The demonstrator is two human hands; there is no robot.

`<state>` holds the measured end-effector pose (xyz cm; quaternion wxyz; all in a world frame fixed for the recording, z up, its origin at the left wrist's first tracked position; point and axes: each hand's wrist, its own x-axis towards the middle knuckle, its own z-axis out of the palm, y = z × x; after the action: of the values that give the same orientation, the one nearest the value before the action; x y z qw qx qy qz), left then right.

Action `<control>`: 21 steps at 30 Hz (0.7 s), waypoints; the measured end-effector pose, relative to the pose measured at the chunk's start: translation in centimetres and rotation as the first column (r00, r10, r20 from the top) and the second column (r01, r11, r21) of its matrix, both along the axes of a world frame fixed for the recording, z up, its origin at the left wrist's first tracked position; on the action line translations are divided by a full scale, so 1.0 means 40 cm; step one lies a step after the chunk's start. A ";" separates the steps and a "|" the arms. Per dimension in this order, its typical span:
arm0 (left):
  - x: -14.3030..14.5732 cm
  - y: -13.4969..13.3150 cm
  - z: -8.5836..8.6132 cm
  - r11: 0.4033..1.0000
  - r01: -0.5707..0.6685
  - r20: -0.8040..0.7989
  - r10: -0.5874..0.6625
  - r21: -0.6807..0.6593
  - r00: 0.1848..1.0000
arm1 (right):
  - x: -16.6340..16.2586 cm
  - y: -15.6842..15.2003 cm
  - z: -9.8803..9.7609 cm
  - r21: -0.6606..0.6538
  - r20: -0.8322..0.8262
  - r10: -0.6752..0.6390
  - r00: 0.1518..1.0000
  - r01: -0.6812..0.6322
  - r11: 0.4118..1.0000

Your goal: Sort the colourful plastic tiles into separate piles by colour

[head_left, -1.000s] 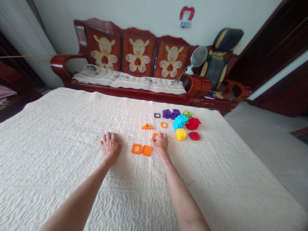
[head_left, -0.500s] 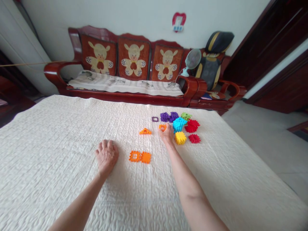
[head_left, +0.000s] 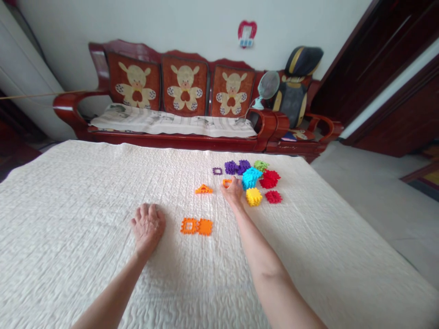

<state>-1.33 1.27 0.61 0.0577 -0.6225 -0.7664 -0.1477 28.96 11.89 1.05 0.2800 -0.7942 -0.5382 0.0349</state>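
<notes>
Against the purple and blue pieces, my right hand pinches an orange interlocking block piece with an opening; the fingers hide part of it. Left of that hand lies an orange triangular piece. Nearer to me, a square orange window-frame piece and a solid orange square piece lie edge to edge, and I cannot tell if they are joined. My left hand rests palm down on the quilted cover, fingers apart, holding nothing.
Stacks of purple, light blue, yellow, red and green pieces stand close around my right hand. A thin purple frame lies farther left. Beyond the cover stands a wooden sofa with a small fan.
The view has shifted slightly, moving the scene left. The orange piece in my right hand is now more covered by the fingers. My left hand stays resting on the cover.
</notes>
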 end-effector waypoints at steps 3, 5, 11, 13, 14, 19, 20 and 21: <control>0.000 -0.002 0.001 1.000 0.006 0.001 -0.006 0.004 1.000 | -0.002 0.002 -0.001 -0.014 0.003 -0.009 1.000 0.009 1.000; -0.001 -0.002 0.000 1.000 0.006 0.004 -0.006 0.003 1.000 | -0.001 0.003 -0.005 -0.008 -0.005 -0.013 1.000 0.013 1.000; -0.007 0.006 -0.007 1.000 -0.006 0.026 0.006 -0.017 1.000 | 0.003 0.005 -0.027 0.079 -0.020 0.011 1.000 -0.010 0.997; -0.008 0.007 -0.008 1.000 -0.008 0.033 0.009 -0.024 0.999 | 0.004 0.006 -0.030 0.087 -0.028 0.020 0.999 -0.018 0.996; -0.009 0.008 -0.008 1.000 -0.009 0.035 0.010 -0.028 0.999 | 0.005 0.005 -0.030 0.089 -0.035 0.024 0.999 -0.021 0.996; -0.001 0.002 0.000 1.000 -0.009 0.014 0.009 -0.006 1.000 | 0.005 -0.031 -0.021 0.194 -0.079 0.078 0.994 -0.061 0.979; 0.001 0.000 0.003 1.000 -0.007 0.010 0.007 -0.001 1.000 | 0.002 -0.047 -0.021 0.228 -0.084 0.111 0.990 -0.090 0.969; 0.004 -0.002 0.006 1.000 -0.005 0.008 0.005 0.002 1.000 | -0.003 -0.067 -0.023 0.260 -0.089 0.155 0.984 -0.128 0.957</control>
<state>-1.17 1.18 0.85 0.0555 -0.6200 -0.7679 -0.1511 28.83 9.21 0.13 0.4049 -0.7082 -0.5777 0.0290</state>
